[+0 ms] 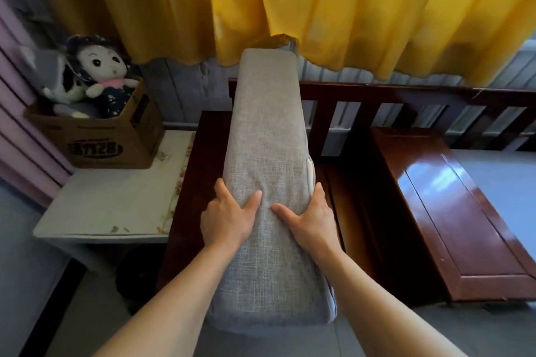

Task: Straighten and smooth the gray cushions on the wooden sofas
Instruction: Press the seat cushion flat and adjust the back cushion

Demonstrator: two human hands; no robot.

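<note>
So the gray cushion [265, 171] is stood up on its edge on the dark wooden sofa [377, 95], running from the near end of the seat back toward the yellow curtain [348, 9], with its narrow side facing up. Both hands clamp it from either side: the left hand [226, 217] grasps the left face with the thumb lying across the top, and the right hand [311, 219] does the same on the right face, thumbs nearly meeting in the middle where the fabric puckers a bit. To the right sits a glossy reddish wooden panel [452, 211]. Off to the left, a side table [110, 206] carries a cardboard box [116, 139] with a plush doll [101, 66] in it.
</note>
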